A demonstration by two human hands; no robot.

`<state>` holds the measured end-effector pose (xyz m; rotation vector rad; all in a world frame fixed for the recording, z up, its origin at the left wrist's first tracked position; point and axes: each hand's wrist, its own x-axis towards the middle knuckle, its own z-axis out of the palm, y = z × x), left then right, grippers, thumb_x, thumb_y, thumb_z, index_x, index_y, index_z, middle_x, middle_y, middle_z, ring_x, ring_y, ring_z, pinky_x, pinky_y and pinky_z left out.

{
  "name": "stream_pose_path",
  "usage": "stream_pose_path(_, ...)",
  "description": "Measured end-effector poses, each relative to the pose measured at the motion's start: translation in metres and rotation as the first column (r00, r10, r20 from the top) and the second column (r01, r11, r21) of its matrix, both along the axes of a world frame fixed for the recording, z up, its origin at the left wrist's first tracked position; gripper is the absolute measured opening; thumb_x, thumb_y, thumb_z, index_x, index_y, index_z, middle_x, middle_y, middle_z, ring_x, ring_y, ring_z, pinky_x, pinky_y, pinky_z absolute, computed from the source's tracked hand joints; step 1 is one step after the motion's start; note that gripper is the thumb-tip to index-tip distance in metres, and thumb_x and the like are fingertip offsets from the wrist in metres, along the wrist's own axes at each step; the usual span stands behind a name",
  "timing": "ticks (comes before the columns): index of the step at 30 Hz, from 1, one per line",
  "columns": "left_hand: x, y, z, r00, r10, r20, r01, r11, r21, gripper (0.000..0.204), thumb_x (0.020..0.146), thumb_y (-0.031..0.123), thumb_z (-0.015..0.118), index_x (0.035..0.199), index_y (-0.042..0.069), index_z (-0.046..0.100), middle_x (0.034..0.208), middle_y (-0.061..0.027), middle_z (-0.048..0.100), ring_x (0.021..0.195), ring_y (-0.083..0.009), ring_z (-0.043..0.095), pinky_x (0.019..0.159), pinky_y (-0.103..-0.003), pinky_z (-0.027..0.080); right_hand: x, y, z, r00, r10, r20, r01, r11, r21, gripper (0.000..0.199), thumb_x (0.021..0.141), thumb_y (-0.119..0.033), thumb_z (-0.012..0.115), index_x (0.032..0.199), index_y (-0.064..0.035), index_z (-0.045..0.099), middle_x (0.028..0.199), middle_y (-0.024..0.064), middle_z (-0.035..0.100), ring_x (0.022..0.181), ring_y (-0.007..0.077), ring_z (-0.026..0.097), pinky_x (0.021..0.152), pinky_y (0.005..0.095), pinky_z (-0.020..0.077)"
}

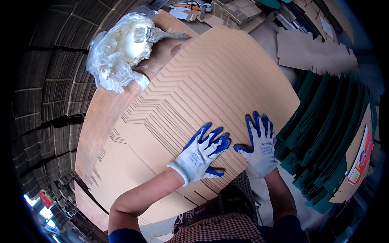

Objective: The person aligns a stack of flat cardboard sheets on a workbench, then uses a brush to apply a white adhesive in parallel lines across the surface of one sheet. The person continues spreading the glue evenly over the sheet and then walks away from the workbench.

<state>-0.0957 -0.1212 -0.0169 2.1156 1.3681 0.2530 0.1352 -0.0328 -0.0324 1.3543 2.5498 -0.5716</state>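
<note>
A fanned-out row of overlapping brown cardboard sheets [219, 69] spreads across a wooden board, their edges stepped like shingles. My left hand [202, 152], in a white work glove with blue-coated fingers, lies on the sheets near their front edge with its fingers spread. To its right, my right hand [259, 141] wears a matching glove and rests flat near the right edge of the sheets, thumb stretched toward the left hand. Neither hand grips anything. Beyond the sheets at the upper left, a brush [162, 35] with a stained handle lies across a plastic-lined container of white paste [131, 46].
The reddish wooden board [105, 117] shows along the left. Stacked dark green sheets [324, 129] stand at the right, with a red-and-white printed card [360, 158] beside them. Bundled cardboard stacks [52, 89] line the far left. Orange-handled pliers [188, 7] lie at the back.
</note>
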Motion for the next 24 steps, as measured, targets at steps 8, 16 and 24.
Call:
stream_pose_path(8,-0.001,-0.003,-0.002,1.000,0.007,0.010,-0.007,1.000,0.008,0.095,0.079,0.068,0.066,0.151,0.012,0.042,0.156,-0.0109,0.039,0.148,-0.0315,0.031,0.125,-0.052,0.019,-0.006,-0.015,-0.001,0.999,0.040,0.013,-0.040,0.999,0.002,0.108,0.078,-0.064,0.070,0.161,-0.0159,0.021,0.164,0.0170,0.019,0.150,0.0465,0.014,0.120,0.0635,0.0028)
stream_pose_path(16,-0.001,-0.004,-0.002,1.000,-0.005,-0.006,0.005,1.000,0.011,0.095,0.079,0.068,0.066,0.152,0.013,0.042,0.157,-0.0107,0.038,0.148,-0.0310,0.031,0.125,-0.052,0.019,-0.005,-0.012,0.000,1.000,0.024,0.001,-0.024,0.999,-0.029,0.108,0.077,-0.059,0.074,0.161,-0.0164,0.021,0.165,0.0148,0.018,0.151,0.0445,0.012,0.121,0.0616,0.0032)
stream_pose_path(24,-0.001,-0.007,-0.002,1.000,0.007,0.027,-0.007,1.000,0.003,0.095,0.078,0.068,0.067,0.152,0.014,0.041,0.158,-0.0105,0.037,0.148,-0.0318,0.030,0.125,-0.053,0.018,-0.006,-0.012,0.000,1.000,0.019,0.001,-0.019,1.000,0.000,0.109,0.077,-0.059,0.074,0.161,-0.0159,0.022,0.165,0.0142,0.019,0.151,0.0437,0.013,0.121,0.0621,0.0038)
